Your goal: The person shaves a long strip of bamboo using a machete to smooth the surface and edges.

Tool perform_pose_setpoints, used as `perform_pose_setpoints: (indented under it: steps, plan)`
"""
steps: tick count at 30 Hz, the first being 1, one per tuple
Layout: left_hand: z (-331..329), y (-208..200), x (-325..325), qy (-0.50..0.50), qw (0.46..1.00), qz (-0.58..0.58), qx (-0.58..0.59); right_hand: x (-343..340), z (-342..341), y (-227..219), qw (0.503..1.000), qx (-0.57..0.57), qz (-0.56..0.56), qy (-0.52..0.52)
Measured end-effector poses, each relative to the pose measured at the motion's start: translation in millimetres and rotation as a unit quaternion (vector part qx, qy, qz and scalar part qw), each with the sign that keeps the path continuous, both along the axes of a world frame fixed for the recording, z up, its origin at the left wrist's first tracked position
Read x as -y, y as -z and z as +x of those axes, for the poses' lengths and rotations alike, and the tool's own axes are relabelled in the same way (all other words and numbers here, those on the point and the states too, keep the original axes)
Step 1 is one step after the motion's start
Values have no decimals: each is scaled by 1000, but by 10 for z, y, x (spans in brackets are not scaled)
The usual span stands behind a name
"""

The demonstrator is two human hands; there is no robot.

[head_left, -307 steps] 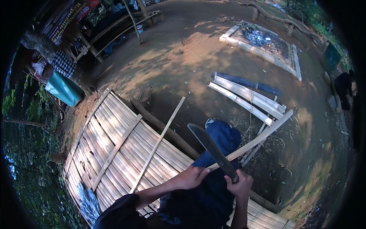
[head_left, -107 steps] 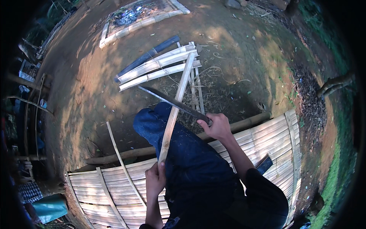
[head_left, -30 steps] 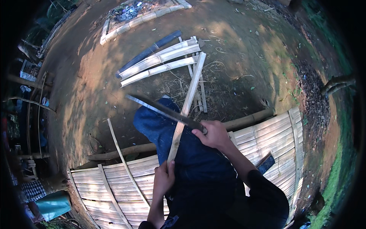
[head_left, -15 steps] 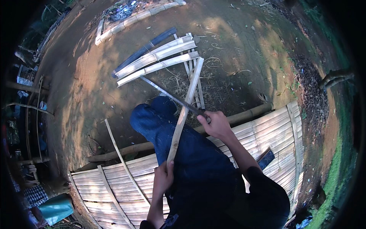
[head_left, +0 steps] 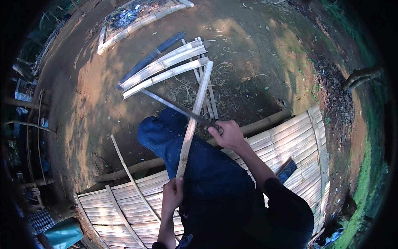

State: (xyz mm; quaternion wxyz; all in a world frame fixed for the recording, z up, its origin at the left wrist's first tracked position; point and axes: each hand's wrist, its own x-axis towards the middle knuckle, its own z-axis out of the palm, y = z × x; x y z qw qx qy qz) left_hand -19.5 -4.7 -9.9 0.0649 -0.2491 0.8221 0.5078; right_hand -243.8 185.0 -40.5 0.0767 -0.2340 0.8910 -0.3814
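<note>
My left hand [head_left: 172, 194] is closed round the near end of a long, flat bamboo strip [head_left: 187, 145], which slants up and away over my blue-trousered leg [head_left: 207, 162]. In my right hand [head_left: 227, 134] is the dark handle of a long-bladed knife [head_left: 170, 105]. Its blade points to the far left and lies across the strip at about mid-length. Whether the edge bites into the bamboo cannot be made out. Just beyond the blade, several pale split bamboo pieces [head_left: 166, 77] and a dark pole [head_left: 151, 59] lie on the ground.
I sit on a bamboo-slat platform [head_left: 137, 199] edged by a round pole [head_left: 267, 121]. A thin stick [head_left: 126, 168] leans across its left part. A dark flat rectangular object [head_left: 287, 170] lies on the slats at right. Curled shavings [head_left: 226, 68] litter the soil. Far off, a bamboo frame [head_left: 137, 25] borders ash.
The whole view has shifted slightly, the scene sliding a little left. Both hands keep their holds, and the knife stays across the strip at nearly the same spot.
</note>
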Motion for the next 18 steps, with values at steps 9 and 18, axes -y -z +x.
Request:
perform_pose_setpoints:
  steps: [9, 18]
  plan:
    - [126, -89, -12, 33, 998, -36, 37, -309, -779, 3, 980, 77, 49, 175]
    - [15, -67, -15, 15, 998, 29, 46, -172, -176, -204, 959, -226, 55, -160]
